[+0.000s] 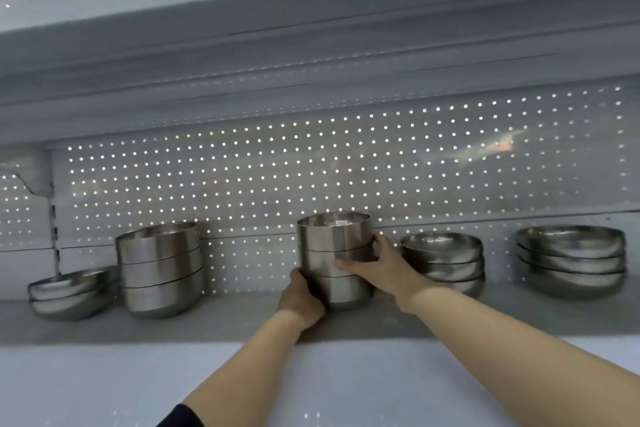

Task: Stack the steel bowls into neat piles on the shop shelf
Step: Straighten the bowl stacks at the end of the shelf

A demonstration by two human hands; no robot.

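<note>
centre pile (334, 260): three straight-sided steel bowls nested, upright, standing on the shelf (221, 321) in the middle of the frame; the top bowl looks empty inside.
left hand (302, 300): fingers curled round the lower left side of the centre pile, gripping the bottom bowl.
right hand (384, 270): fingers spread and wrapped across the front and right side of the centre pile at mid height, holding it.
tall pile (161, 269): three deeper bowls nested, left of centre, leaning slightly; nothing visible inside the top one.
low pile (69, 295): two shallow rounded bowls nested, far left, just beside the tall pile.
round pile (445, 258): about four shallow bowls nested, just right of the right hand, partly hidden by the wrist.
far pile (571, 260): three wide shallow bowls nested, right side of the frame, well apart from the centre pile.
back panel (311, 177): white perforated board behind all piles.
sleeve (180, 418): dark cuff at the bottom edge, on the left arm.
</note>
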